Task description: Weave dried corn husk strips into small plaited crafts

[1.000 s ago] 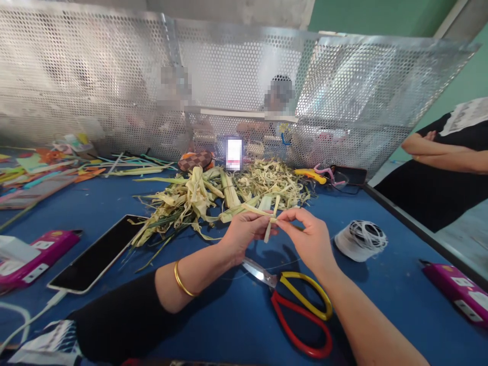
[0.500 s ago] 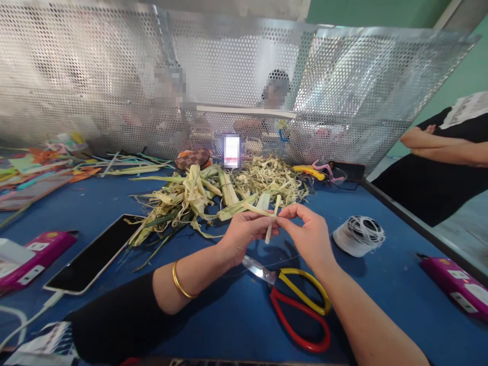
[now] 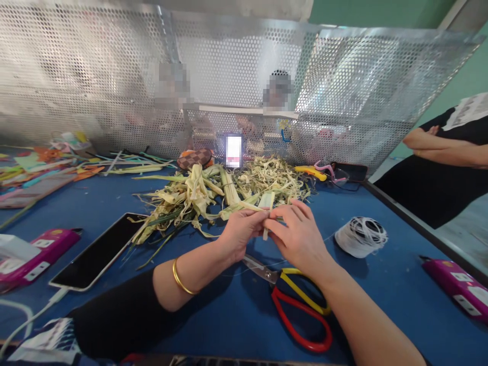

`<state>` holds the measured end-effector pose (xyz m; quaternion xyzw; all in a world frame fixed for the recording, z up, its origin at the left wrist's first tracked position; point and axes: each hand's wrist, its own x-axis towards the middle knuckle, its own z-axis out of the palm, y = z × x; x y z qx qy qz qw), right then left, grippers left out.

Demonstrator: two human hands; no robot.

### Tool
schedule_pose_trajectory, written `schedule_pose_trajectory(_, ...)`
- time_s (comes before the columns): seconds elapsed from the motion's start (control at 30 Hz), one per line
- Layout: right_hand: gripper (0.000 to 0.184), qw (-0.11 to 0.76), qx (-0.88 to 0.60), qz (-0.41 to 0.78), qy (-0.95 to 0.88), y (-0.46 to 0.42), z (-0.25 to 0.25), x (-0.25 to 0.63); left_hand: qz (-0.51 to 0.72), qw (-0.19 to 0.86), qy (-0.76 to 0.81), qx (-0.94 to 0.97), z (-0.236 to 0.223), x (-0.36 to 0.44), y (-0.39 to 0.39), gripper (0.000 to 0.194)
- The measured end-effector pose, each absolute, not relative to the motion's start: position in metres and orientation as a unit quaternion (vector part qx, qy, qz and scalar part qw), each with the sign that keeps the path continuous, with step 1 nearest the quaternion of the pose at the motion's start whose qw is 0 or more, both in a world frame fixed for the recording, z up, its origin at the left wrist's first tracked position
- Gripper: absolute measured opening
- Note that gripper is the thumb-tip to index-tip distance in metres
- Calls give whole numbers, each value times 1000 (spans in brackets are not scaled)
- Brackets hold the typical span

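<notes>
On the near side of the husk pile (image 3: 194,195), the left hand (image 3: 242,234) pinches a pale husk strip (image 3: 266,234) between thumb and fingers, and the right hand (image 3: 299,239) closes its fingertips on the same strip. Nearer the wearer than the pile lie scissors (image 3: 272,276) with one red and one yellow handle, partly hidden by the right hand and forearm. To the pile's right sits a spool of white string (image 3: 360,237); farther right is a purple power strip (image 3: 457,287). Left of the pile, its leaf ends overlap the corner of a dark-screened phone (image 3: 99,254) with a white cable (image 3: 57,297); another purple socket block (image 3: 46,254) is beyond. Behind the pile are a brown checkered pouch (image 3: 194,159), its contents hidden, and a lit screen (image 3: 233,151), its writing unreadable. Far left of it, coloured strips (image 3: 46,165) lie before a small container (image 3: 78,147) whose contents are blurred. A perforated metal screen (image 3: 236,61) blocks the way behind everything, with people partly visible through it.
</notes>
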<state>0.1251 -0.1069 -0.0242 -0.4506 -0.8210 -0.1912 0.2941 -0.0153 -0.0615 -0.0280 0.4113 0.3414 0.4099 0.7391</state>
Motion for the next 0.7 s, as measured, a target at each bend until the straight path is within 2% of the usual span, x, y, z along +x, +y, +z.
schedule_pose_trajectory(0.13,25,294,-455,-208,-814,-108,-27,122,402,726,354,431,-28,-15,-65,15)
schedule_pose_trajectory(0.23,16,392,-507,-136,-755,-108,-30,123,384,719,365,449,-25,-15,-66,15)
schedule_pose_trajectory(0.33,12,496,-561,21,-662,-105,-34,125,366,705,378,476,-23,-15,-64,12)
schedule_pose_trajectory(0.47,13,500,-572,197,-620,-103,-34,126,319,674,414,522,-21,-16,-61,7)
schedule_pose_trajectory(0.7,12,528,-559,236,-594,-105,-26,126,285,652,418,565,-15,-21,-60,13)
